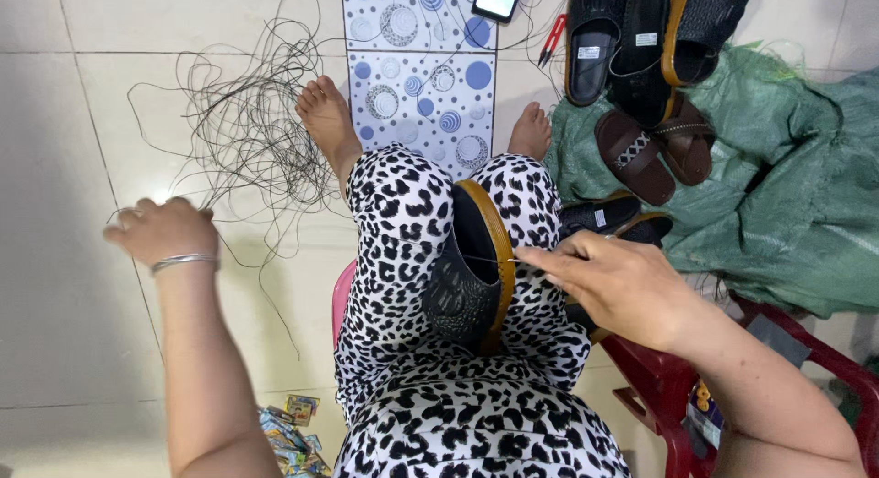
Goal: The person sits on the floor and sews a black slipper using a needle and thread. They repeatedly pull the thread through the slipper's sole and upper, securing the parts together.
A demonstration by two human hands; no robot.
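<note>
On a pale tiled floor, a black sandal was clamped between the knees while a needle was pinched by the right hand and black thread was drawn taut in the closed left hand, a stitching step apparently demanding steady tension.

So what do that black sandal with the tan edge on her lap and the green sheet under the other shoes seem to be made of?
The black sandal with the tan edge looks like embossed leather or a synthetic imitation: matt, textured upper, smooth tan rim. The green sheet seems woven plastic sacking: faint sheen, crumpled folds, frayed threads.
</note>
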